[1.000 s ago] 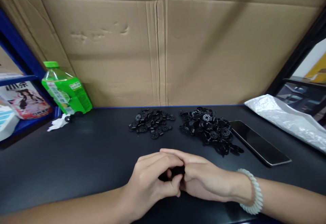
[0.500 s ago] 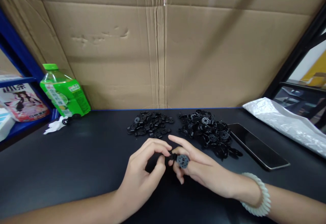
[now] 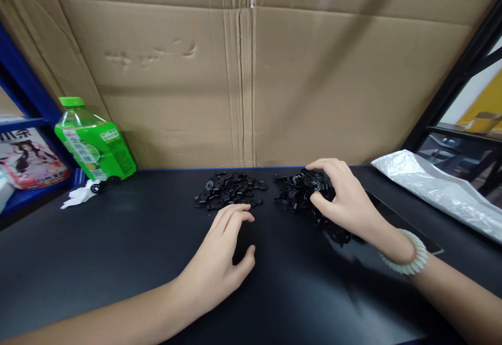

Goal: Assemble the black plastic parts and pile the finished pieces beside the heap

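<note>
Two heaps of small black plastic parts lie on the black table. My left hand (image 3: 223, 248) rests low over the table in front of the left heap (image 3: 231, 188), its thumb and fingers apart with nothing between them. Over the right heap (image 3: 300, 191) is my right hand (image 3: 345, 198), thumb and fingers spread around parts at the top of the pile. A round part with holes shows between them, and it is not lifted. A pale coiled band (image 3: 410, 253) circles the right wrist.
A dark phone (image 3: 386, 211) lies partly behind my right forearm, with a silvery bag (image 3: 439, 191) beyond it. At the left stand a green-labelled bottle (image 3: 96, 146), a white tissue (image 3: 80, 194) and a blue shelf (image 3: 43, 123). Cardboard (image 3: 176, 83) rises behind the table.
The small part with a round disc is no longer between my hands. My right hand has moved up and right onto the right heap. My left hand has opened wider.
</note>
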A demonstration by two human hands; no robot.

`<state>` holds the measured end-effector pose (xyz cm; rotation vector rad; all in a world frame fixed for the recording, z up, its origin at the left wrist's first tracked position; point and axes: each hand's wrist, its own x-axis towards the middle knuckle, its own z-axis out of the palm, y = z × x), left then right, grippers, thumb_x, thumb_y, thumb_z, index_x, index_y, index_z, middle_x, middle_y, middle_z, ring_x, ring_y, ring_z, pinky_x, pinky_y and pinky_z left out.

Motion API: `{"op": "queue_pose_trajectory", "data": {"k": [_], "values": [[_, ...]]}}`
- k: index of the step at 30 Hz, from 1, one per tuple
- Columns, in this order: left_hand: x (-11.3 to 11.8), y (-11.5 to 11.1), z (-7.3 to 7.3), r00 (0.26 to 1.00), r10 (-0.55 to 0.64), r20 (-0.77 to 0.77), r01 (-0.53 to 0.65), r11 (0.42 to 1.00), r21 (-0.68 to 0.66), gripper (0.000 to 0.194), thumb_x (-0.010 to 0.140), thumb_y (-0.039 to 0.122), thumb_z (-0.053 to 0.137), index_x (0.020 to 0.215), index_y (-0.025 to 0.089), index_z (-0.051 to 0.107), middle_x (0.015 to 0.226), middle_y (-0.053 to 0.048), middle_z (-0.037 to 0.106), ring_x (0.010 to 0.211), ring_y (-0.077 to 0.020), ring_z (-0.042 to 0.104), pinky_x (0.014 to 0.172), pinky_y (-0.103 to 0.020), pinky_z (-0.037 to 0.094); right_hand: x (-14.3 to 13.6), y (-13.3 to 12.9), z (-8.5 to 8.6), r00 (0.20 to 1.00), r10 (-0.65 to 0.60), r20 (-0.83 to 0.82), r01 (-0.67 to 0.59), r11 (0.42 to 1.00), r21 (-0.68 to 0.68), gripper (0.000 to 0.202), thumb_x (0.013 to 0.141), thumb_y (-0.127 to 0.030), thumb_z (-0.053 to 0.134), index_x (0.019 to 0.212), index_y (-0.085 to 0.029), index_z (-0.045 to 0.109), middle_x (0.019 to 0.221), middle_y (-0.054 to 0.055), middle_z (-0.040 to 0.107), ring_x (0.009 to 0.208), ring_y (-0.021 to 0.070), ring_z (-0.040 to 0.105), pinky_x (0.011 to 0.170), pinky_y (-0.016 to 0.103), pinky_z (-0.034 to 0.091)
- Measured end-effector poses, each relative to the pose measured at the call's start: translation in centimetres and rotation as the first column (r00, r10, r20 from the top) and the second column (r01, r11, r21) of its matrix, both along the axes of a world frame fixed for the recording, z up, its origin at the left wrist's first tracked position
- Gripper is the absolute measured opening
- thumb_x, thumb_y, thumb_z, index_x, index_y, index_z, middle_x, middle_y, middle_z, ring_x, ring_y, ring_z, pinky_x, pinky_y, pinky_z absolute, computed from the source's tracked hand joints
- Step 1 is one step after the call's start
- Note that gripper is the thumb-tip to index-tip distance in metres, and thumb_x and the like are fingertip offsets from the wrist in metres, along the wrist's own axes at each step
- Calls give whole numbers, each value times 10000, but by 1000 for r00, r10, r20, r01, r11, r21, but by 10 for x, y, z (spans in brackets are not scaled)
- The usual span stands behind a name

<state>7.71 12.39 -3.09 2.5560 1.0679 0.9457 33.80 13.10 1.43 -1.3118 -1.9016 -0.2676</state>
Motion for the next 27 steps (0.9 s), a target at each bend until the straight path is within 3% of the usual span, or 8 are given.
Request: {"op": "queue_pose_trajectory", "data": {"k": [4,9,15,22,27], "values": [[-3,6,-1,993,20,-115,-19,1000,10,339,814,203,598,1133,187,484,1283,-159,537,1281,-347,440,1007,-545,455,-19,-17,-4,987,149,-65,-149,989,10,371,695,-52,491,1021,-216,558,1023,68,605,1005,247,543,902,429,440],[-4,6,-3,994,-19,-111,19,1000,-5,307,835,150,563,1126,200,482,1093,-103,594,1043,-277,592,895,-443,523,-35,-34,-10,945,304,-120,-313,948,-61,338,714,1,472,960,-204,580,955,56,602,961,217,531,860,386,441],[-2,7,-8,999,-5,-52,3,999,-35,217,802,80,562,958,210,483,863,-15,563,785,-201,592,706,-331,519,-38,-38,-13,919,344,-190,-372,918,-136,284,747,-8,487,925,-202,592,913,46,606,908,203,529,820,367,440],[-4,10,-1,990,6,-143,1,999,48,390,795,225,679,1153,198,528,1154,-105,534,1092,-299,505,914,-472,461,-43,-38,-16,896,377,-235,-426,880,-210,274,758,2,488,920,-192,594,910,36,617,901,185,533,818,342,440],[-6,13,-2,975,-10,-224,28,996,80,173,845,248,658,1015,222,653,1115,-77,536,1033,-279,515,864,-452,456,-44,-38,-18,889,390,-239,-440,872,-216,267,765,4,482,912,-190,593,895,27,621,879,178,535,814,345,433]]}}
